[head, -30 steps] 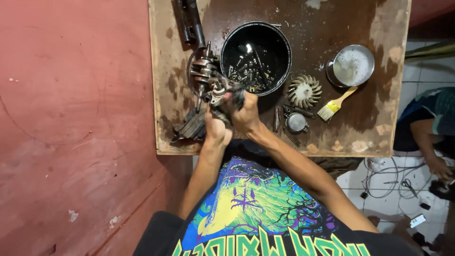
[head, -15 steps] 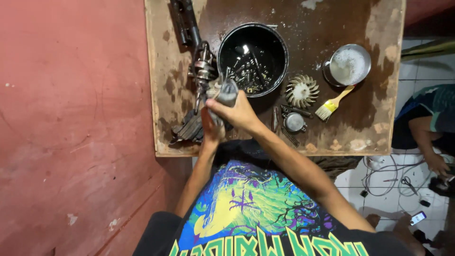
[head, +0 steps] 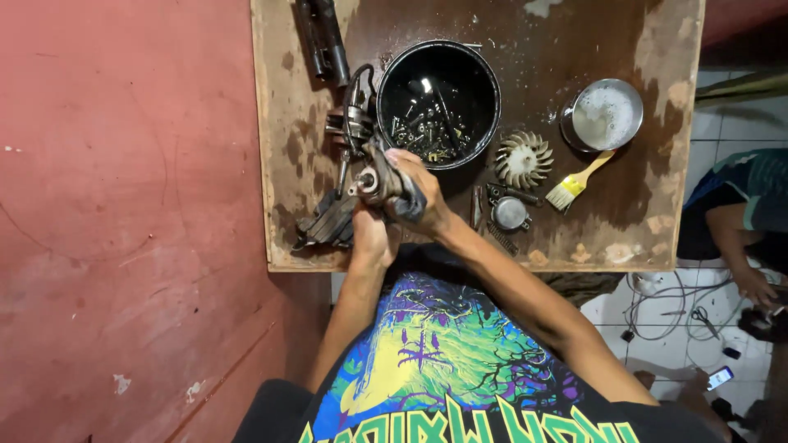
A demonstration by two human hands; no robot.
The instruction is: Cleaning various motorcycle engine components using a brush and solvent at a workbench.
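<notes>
Two hands meet over the near edge of the stained brown wooden desk [head: 624, 238], and both are wrapped around one greasy grey metal engine part [head: 384, 182]. The left hand [head: 371, 234] is closed on the part from below. The right hand [head: 423, 197] is curled over its top, with the fingers pressed tight on it. The part is lifted just off the desk, right beside the round black bucket [head: 484, 82].

The black bucket sits near the middle of the desk and has many small bolts and screws in dark liquid inside. Just left of the bucket lies a dark metal shaft with gears [head: 351, 123], touching the bucket's side. Further left and up from the bucket is a long black metal bar [head: 322, 37]. Below and left of the bucket, under the hands, rests a dark ribbed metal block [head: 324, 223].

Right of the bucket is a pale round fan wheel with fins [head: 524, 159]. Further right stands a shiny metal bowl of foamy liquid [head: 603, 115], with a yellow-handled paintbrush [head: 577, 182] just below it. Below the fan wheel lies a small round grey metal cap [head: 510, 213].
</notes>
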